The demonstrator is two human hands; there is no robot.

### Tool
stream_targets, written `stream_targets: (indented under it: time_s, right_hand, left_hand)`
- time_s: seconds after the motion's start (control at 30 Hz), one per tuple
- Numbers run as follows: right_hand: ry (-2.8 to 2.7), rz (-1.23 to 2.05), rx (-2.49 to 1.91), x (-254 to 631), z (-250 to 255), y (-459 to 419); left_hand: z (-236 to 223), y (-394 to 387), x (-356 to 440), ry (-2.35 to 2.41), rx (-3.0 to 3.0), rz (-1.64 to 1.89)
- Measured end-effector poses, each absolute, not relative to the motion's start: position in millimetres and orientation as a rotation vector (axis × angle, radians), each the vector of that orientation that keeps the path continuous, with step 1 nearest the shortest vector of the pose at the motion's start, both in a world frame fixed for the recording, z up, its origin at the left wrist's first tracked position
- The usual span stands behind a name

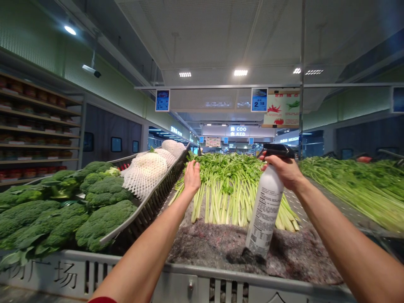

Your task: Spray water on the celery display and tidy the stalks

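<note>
In my right hand (280, 168) is a white spray bottle (265, 210) with a black trigger head, held by the neck. It leans slightly, its base over a grey-brown cloth-like mat (205, 248). Small printed text covers the side facing me. My left hand (192, 176) reaches to the left edge of the celery (230, 189), fingers stretched upward and nothing visible in them. The celery lies in a wide row, pale stalks toward me and leaves at the back. Whether the left fingers touch the leaves I cannot tell.
A slatted grey divider (151, 202) separates the celery from broccoli (107, 223) and net-wrapped produce (147, 170) on the left. A grey rail (176, 282) runs along the front. To the right, a mirror (347, 139) reflects greens. Price signs (259, 99) hang above.
</note>
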State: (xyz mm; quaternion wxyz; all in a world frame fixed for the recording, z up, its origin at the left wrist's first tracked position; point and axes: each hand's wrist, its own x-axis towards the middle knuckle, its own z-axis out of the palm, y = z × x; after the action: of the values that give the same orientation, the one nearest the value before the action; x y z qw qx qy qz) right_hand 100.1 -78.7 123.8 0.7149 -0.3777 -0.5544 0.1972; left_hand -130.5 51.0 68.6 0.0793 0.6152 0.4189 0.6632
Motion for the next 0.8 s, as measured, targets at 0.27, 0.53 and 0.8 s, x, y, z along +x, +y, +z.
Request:
stream_targets:
  time_s: [0.27, 0.53, 0.8]
  right_hand:
    - [-1.147, 0.306, -0.979, 137.7, 120.7, -80.3]
    - [-1.024, 0.298, -0.951, 154.9, 115.1, -89.6]
    - [-0.938, 0.241, -0.948, 165.0, 110.3, -100.3]
  left_hand:
    - [66.5, 53.2, -124.6, 1.258, 1.882, 1.968]
    - [65.7, 51.4, -108.1, 1.219, 1.876, 1.937]
    - [66.1, 44.4, -100.9, 1.25, 1.891, 1.885]
